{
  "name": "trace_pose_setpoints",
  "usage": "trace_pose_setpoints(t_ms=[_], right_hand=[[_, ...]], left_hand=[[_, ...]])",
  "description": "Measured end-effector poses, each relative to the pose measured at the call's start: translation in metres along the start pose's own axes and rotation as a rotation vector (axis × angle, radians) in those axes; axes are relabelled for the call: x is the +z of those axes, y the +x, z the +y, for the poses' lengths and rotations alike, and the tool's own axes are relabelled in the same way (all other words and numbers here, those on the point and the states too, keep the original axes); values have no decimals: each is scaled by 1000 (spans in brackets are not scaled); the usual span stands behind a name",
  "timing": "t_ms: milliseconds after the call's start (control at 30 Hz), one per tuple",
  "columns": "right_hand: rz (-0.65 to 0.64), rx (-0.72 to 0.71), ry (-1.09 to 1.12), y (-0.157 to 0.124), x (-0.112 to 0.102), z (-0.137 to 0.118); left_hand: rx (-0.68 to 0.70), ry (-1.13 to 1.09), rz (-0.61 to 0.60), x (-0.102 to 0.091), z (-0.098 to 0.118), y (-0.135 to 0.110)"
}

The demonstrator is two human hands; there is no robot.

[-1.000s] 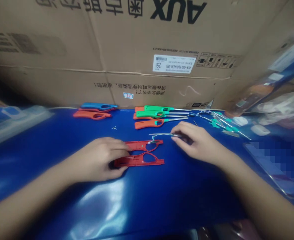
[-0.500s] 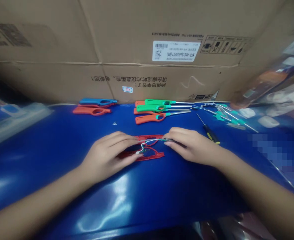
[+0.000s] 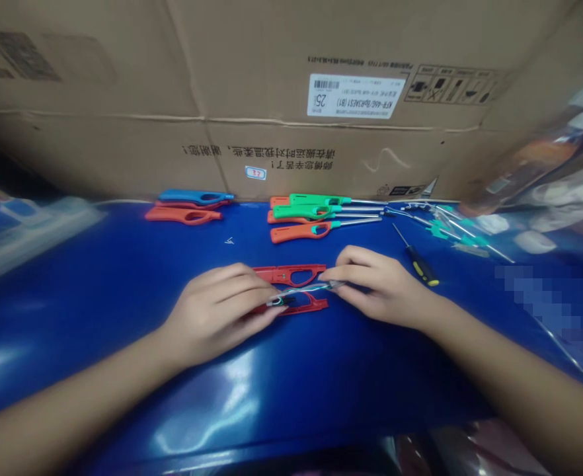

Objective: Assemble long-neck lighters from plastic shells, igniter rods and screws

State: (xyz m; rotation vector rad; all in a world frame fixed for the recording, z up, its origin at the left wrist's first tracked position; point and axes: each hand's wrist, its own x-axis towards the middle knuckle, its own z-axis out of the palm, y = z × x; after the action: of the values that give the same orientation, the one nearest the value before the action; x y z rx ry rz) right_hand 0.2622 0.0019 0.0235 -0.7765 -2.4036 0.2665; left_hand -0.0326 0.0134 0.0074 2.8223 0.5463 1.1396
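Note:
My left hand (image 3: 225, 304) pinches one end of a thin bundle of white and green wires (image 3: 305, 289), beside a small black part (image 3: 282, 301). My right hand (image 3: 383, 284) grips the other end between thumb and fingers, so the wires stretch almost straight. Under them on the blue table lie two red lighter handle halves: the far half (image 3: 268, 274) shows its inside and trigger loop, while the near half (image 3: 317, 305) is partly covered by my left hand. What sits inside my right fingertips is mostly hidden.
Behind stands a large cardboard box (image 3: 252, 79). Along it lie several orange and green lighters (image 3: 301, 233) with metal rods, plus blue and red handles (image 3: 185, 215). A screwdriver (image 3: 420, 266) and loose rods with green parts (image 3: 445, 231) are at right.
The wires have gone from sagging in a bend to nearly straight, slightly lower at the right end. The black part now shows at my left fingertips. More of the far red half is uncovered.

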Motion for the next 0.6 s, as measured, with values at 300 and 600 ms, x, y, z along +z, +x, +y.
trace_pose_setpoints(t_ms=[300, 600], right_hand=[[-48, 12, -46, -1, -2, 1], [-45, 185, 101, -1, -4, -7]], left_hand=[[6, 9, -17, 0, -2, -3], [46, 36, 4, -4, 1, 0]])
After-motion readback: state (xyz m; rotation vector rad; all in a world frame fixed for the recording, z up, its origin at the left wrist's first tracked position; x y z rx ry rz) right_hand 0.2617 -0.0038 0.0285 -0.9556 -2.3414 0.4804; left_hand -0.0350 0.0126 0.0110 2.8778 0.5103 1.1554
